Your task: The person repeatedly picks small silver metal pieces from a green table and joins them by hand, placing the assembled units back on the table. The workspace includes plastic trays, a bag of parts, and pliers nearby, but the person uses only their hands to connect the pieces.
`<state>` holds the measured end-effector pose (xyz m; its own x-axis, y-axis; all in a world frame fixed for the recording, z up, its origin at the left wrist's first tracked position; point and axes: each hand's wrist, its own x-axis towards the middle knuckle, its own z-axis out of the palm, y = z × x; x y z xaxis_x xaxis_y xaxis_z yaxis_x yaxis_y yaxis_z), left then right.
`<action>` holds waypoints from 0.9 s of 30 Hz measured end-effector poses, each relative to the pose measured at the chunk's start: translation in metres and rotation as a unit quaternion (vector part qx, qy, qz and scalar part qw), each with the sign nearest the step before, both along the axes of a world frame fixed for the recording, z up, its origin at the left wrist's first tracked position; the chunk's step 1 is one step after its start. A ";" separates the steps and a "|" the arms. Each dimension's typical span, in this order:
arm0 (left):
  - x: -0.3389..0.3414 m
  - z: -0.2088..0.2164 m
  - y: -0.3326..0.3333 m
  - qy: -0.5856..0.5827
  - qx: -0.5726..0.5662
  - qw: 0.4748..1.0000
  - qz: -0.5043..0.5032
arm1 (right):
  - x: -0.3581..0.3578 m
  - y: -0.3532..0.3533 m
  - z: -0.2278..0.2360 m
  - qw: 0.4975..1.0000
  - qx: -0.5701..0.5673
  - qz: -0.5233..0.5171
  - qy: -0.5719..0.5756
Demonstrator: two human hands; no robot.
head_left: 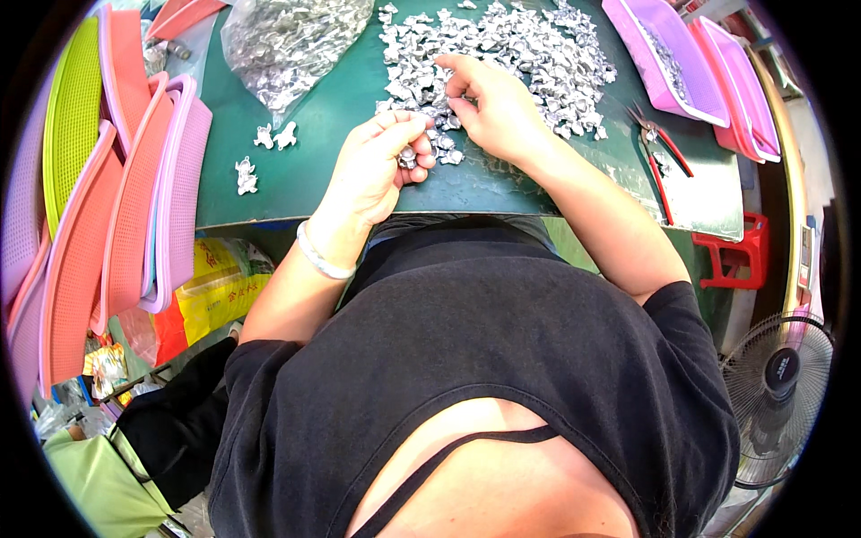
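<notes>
Small silver metal figures lie in a wide pile point(574, 76) on the green tabletop point(305, 184). My left hand point(381, 157) is closed around a few of these figures point(408, 158), some showing between the fingers and palm. More figures point(446, 148) lie just beside its fingertips. At the pile's near edge hovers my right hand point(493, 103), index finger stretched out and apart from the thumb, the other fingers curled. No figure shows clearly in it. Three single figures, one of them nearest the edge point(246, 176), lie apart on the left.
A clear bag of figures point(291, 54) rests at the back left. Stacked plastic baskets point(121, 215) crowd the left side. Red-handled pliers point(659, 152) lie at right, near a purple basket point(668, 63). A red stool point(737, 251) and a fan point(778, 394) stand beyond the table's right edge.
</notes>
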<state>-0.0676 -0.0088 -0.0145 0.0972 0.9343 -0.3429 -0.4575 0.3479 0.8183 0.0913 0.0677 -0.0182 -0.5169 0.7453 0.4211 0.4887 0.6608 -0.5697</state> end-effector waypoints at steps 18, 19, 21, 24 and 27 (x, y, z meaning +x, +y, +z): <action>0.005 0.002 0.010 -0.009 -0.037 0.998 -0.044 | 0.016 -0.024 0.011 0.986 -0.069 0.073 0.135; 0.005 0.002 0.011 -0.011 -0.033 0.998 -0.043 | 0.017 -0.024 0.010 0.983 -0.078 0.079 0.143; 0.007 0.003 0.010 0.002 -0.021 0.999 -0.034 | 0.018 -0.023 0.008 0.975 -0.116 0.080 0.173; 0.010 0.006 0.008 0.040 0.008 0.999 -0.020 | 0.023 -0.023 0.011 0.941 -0.241 0.079 0.225; 0.011 0.006 0.007 0.061 0.040 0.997 -0.020 | 0.027 -0.024 0.016 0.904 -0.330 0.091 0.258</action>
<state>-0.0566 -0.0018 -0.0084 0.0976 0.9553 -0.2790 -0.3401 0.2955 0.8928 0.1178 0.0437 -0.0023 -0.5172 0.8450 0.1362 -0.0371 0.1368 -0.9899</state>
